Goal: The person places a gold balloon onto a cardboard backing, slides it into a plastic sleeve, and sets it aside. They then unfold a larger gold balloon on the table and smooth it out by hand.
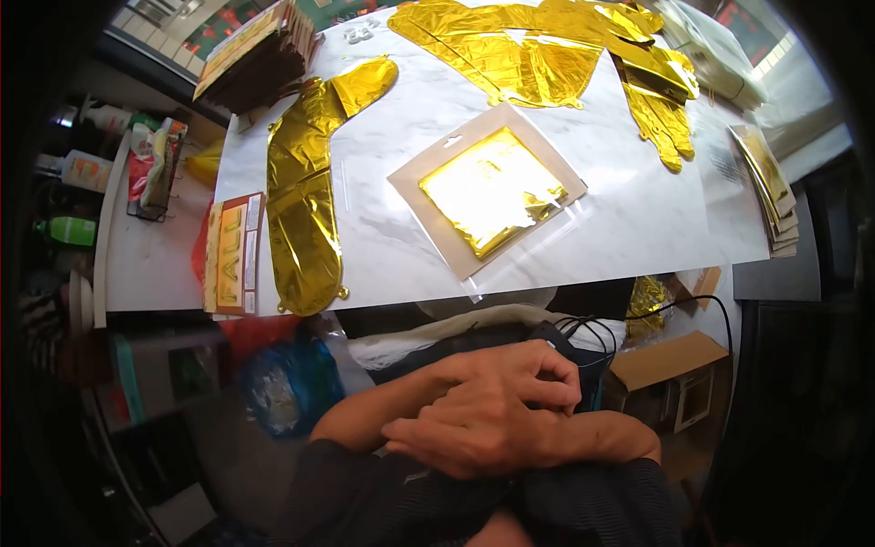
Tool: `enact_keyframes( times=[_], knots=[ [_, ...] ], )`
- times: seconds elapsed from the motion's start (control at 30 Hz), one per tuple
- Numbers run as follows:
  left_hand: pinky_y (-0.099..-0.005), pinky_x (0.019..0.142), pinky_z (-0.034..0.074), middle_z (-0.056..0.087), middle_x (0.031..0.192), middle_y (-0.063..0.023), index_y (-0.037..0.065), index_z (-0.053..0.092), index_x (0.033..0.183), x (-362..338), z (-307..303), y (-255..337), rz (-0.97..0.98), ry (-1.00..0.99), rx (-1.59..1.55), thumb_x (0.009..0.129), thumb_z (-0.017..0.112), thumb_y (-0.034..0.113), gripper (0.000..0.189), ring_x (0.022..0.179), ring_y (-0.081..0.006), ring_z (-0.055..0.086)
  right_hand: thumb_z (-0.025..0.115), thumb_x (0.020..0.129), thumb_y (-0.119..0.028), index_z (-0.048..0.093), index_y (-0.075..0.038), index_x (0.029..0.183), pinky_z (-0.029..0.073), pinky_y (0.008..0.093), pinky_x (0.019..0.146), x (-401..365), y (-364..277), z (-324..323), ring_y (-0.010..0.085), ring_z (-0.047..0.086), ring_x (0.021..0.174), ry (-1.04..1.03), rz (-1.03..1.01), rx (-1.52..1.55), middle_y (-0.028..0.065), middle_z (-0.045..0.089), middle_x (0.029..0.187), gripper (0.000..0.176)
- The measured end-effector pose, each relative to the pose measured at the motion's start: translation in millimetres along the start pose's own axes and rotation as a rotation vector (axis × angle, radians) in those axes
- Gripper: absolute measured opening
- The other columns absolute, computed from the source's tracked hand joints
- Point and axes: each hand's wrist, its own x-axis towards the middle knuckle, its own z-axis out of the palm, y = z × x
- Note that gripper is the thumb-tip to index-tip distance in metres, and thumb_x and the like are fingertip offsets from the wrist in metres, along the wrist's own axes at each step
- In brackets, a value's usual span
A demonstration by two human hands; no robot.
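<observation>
Pause step, it seems — right hand [478,427] crossed over left hand [524,372] at 6 o'clock, left fingers curled, right fingers bent close together; anything pinched can't be told. Gold foil packet [492,187] is laid on brown card [410,187] at 12 — hands would need to be uncrossed and extended to reach it.

Large gold foil balloon [510,64]: top cut off by upper edge. Folded gold foil [493,191]: glare whites out its face. "FALL" card [233,255]: side print too small. Left hand [524,369]: partly hidden behind right hand [474,426].
</observation>
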Motion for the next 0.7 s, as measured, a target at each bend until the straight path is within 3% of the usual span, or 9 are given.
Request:
enact_keyframes(
  times=[0.13,0.2,0.33,0.4,0.47,0.5,0.53,0.63,0.7],
  knots=[
    [-0.0261,0.077,0.051,0.072,0.095,-0.0034,-0.001,0.070,0.105,-2.2,18.1,16.1,-0.048,0.083,-0.042,0.101,0.065,0.023,0.025,0.089,-0.0084,0.063,0.074,0.093,-0.012,0.065,0.002,0.120,0.052,0.0302,0.064,8.2,0.1,-0.3,0.0180,0.066,0.068,0.026,-0.081,0.033,0.0058,0.061,0.073,0.031],
    [-0.0260,0.078,0.051,0.072,0.096,-0.0038,-0.002,0.070,0.107,-9.4,14.4,20.6,-0.015,0.066,-0.039,0.101,0.065,0.023,0.026,0.090,-0.0086,0.063,0.073,0.094,-0.012,0.064,0.001,0.124,0.052,0.0306,0.065,-1.5,-1.3,-3.3,0.0186,0.066,0.067,-0.184,0.012,-0.115,0.0057,0.059,0.071,0.034],
    [-0.0265,0.074,0.051,0.072,0.096,-0.0059,0.000,0.069,0.111,-31.7,3.8,26.2,0.114,0.088,0.004,0.103,0.062,0.024,0.027,0.087,-0.0095,0.063,0.074,0.092,-0.011,0.070,-0.001,0.118,0.053,0.0313,0.065,23.7,-6.1,-15.6,0.0188,0.068,0.067,-0.199,0.047,-0.101,0.0063,0.065,0.073,0.029],
    [-0.0270,0.068,0.051,0.072,0.092,-0.0062,0.001,0.069,0.111,-53.5,-5.1,36.5,0.148,0.180,0.014,0.103,0.062,0.024,0.025,0.079,-0.0113,0.064,0.076,0.089,-0.007,0.076,-0.006,0.102,0.056,0.0322,0.060,50.6,-3.4,-31.9,0.0200,0.073,0.069,0.176,0.016,-0.162,0.0095,0.074,0.082,0.013],
    [-0.0275,0.062,0.052,0.071,0.088,-0.0065,0.002,0.069,0.110,-76.9,-13.7,45.0,0.182,0.267,0.015,0.104,0.061,0.023,0.023,0.071,-0.0131,0.066,0.078,0.085,-0.011,0.079,-0.004,0.091,0.051,0.0296,0.054,76.4,-2.6,-54.1,0.0191,0.072,0.061,0.269,0.065,-0.373,0.0095,0.072,0.069,0.009],
    [-0.0277,0.060,0.052,0.071,0.086,-0.0067,0.003,0.070,0.110,-86.8,-17.3,48.9,0.199,0.305,0.013,0.104,0.061,0.022,0.022,0.068,-0.0140,0.066,0.074,0.089,-0.008,0.078,-0.002,0.093,0.047,0.0265,0.051,96.1,-2.3,-67.4,0.0134,0.069,0.059,0.298,0.192,-0.384,0.0080,0.070,0.065,0.008],
    [-0.0259,0.060,0.051,0.070,0.084,-0.0057,0.002,0.070,0.104,-96.3,-18.1,56.8,0.207,0.477,0.090,0.104,0.060,0.019,0.019,0.067,-0.0113,0.064,0.069,0.095,-0.009,0.077,0.001,0.096,0.044,0.0240,0.050,116.5,4.5,-76.1,0.0074,0.064,0.057,0.391,0.389,-0.235,0.0066,0.071,0.068,0.013],
    [-0.0237,0.060,0.048,0.068,0.076,-0.0032,0.000,0.071,0.097,-109.8,-38.8,57.7,0.430,1.005,0.558,0.104,0.060,0.014,0.019,0.066,-0.0074,0.061,0.067,0.099,-0.020,0.075,0.004,0.105,0.046,0.0238,0.051,186.9,76.5,-112.4,0.0064,0.059,0.059,0.429,0.392,-0.233,0.0081,0.073,0.080,0.026],
    [-0.0235,0.059,0.046,0.066,0.072,-0.0014,0.000,0.072,0.096,-115.0,-55.4,51.7,0.478,1.210,0.548,0.103,0.061,0.013,0.019,0.065,-0.0061,0.058,0.069,0.097,-0.025,0.075,0.003,0.108,0.049,0.0242,0.055,228.7,135.1,-125.8,0.0090,0.064,0.063,0.396,0.431,-0.295,0.0085,0.074,0.082,0.030]
  ],
)
